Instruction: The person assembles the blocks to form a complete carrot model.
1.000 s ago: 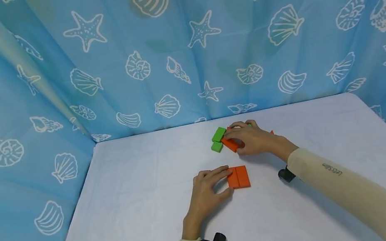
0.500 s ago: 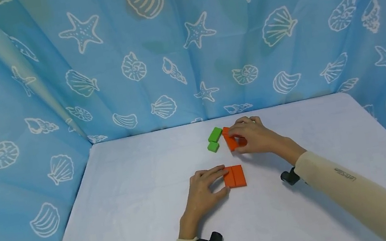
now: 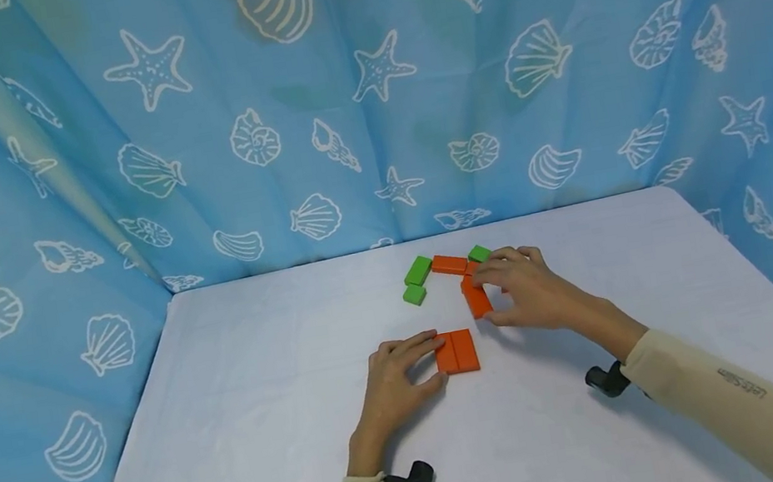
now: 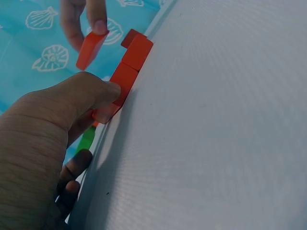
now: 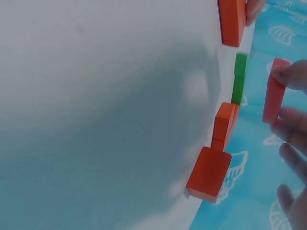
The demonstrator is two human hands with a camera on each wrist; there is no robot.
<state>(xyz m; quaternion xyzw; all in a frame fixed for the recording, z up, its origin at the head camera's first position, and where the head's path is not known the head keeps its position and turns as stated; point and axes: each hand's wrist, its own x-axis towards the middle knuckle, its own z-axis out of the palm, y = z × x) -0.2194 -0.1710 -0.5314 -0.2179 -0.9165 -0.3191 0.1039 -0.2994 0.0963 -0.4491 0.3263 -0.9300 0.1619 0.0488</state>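
Two flat orange blocks (image 3: 456,352) lie side by side in the head view. My left hand (image 3: 394,383) holds the left one between thumb and fingers, the thumb at its near end. Farther back, my right hand (image 3: 535,293) pinches another orange block (image 3: 476,298). In the right wrist view this pinched block (image 5: 275,91) is raised off the table, between thumb and fingertips. The left wrist view shows my left thumb (image 4: 108,92) against a row of orange blocks (image 4: 138,51).
Behind the right hand lie an orange block (image 3: 449,264) and a green block (image 3: 479,253), with more orange partly hidden by the fingers. Two green blocks (image 3: 417,271) lie just left of them. A blue shell-print curtain (image 3: 306,119) borders the white table (image 3: 264,378).
My right hand has drawn back toward the near right, lifting an orange block off the group and uncovering the orange and green blocks behind. The left hand keeps its place; the head view has shifted slightly.
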